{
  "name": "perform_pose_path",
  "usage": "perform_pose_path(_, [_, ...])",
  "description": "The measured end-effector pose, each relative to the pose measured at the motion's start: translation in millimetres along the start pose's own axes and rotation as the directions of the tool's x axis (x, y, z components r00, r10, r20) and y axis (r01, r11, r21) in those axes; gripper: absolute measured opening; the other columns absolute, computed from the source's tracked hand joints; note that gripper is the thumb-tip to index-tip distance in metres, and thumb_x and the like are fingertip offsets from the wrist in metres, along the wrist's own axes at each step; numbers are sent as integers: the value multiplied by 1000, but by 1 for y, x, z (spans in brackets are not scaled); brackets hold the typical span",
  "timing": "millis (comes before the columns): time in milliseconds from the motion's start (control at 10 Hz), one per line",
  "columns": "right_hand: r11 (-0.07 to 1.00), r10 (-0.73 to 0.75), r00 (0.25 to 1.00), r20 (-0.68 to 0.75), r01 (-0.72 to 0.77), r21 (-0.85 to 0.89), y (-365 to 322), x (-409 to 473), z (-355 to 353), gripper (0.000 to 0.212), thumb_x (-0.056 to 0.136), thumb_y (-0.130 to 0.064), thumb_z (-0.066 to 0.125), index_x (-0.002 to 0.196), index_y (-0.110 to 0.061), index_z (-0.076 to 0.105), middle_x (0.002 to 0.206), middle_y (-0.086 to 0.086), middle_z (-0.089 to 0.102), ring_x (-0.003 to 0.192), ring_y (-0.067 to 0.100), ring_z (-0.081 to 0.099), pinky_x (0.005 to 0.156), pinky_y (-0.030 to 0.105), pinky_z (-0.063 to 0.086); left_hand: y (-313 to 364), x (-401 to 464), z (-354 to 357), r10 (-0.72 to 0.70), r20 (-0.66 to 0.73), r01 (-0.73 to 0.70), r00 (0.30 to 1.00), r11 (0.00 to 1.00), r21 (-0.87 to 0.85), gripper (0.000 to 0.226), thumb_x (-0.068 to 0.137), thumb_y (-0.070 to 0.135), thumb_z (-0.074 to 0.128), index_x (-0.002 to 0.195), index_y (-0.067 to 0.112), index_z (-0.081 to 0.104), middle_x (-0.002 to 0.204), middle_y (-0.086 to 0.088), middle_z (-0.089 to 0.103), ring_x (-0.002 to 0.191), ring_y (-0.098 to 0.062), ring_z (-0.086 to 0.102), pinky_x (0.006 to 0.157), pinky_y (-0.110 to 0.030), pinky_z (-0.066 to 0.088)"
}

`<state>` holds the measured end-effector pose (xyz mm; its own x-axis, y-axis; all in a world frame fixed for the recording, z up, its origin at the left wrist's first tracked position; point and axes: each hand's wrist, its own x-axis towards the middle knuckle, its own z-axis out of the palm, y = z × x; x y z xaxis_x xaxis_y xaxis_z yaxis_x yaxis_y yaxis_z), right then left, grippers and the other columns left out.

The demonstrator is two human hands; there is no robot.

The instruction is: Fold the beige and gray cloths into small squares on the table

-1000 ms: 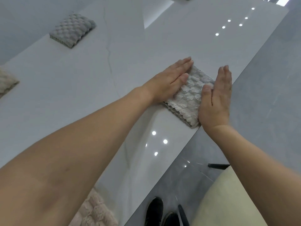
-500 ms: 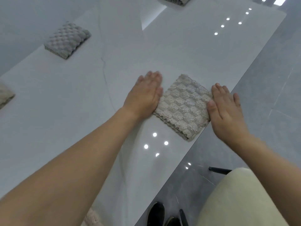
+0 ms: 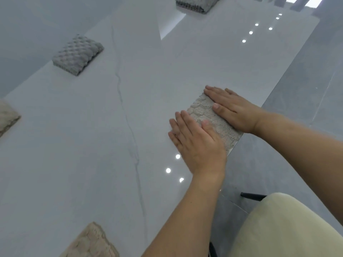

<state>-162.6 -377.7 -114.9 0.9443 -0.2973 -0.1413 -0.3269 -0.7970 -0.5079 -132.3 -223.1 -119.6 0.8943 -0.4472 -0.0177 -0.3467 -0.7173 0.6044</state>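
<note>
While both my palms lay flat, the small folded square of beige, bumpy-textured cloth (image 3: 209, 119) sat at the right edge of the glossy white marble-look tabletop (image 3: 92, 145), one corner reaching that edge. My left hand (image 3: 196, 143) pressed along the cloth's near-left side, fingers straight and together, partly on the tabletop, gripping nothing. My right hand (image 3: 233, 110) rested on the cloth's far-right side, fingers likewise stretched out flat with the thumb lying on the fabric; nothing was pinched or curled round.

Well apart, a folded gray quilted cloth (image 3: 78, 54) lay near the far left edge, and another gray folded cloth (image 3: 196, 3) sat at the far end, cut off by the frame. A beige cloth (image 3: 8, 117) showed at the left edge, and a further beige textured cloth (image 3: 92, 242) at the near edge; whether these two were fully folded I could not tell. A cream cushioned seat (image 3: 289, 229) stood beside the table's right edge.
</note>
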Motion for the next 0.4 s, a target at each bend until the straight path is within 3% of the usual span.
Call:
perform_pose_path(300, [975,40,999,-1,-39,-219,12,2,0,63,95,-52,2,154,-31,2,160,-16,0,142,-4,-9,118,28,-10,-15,-8,-4,56,70,-71,996,971,227,67,103,43,17,156,7,-2,164,-10,-9,150,-27,-14,120,-42,-12])
perform_pose_path(400, [934,194,979,-60,-203,-294,24,0,-10,56,101,-50,7,154,-32,0,161,-14,-7,146,5,-12,118,32,-14,-29,-12,-12,122,105,-146,987,953,266,70,100,46,14,155,8,-5,164,-12,-11,150,-29,-15,119,-44,-14])
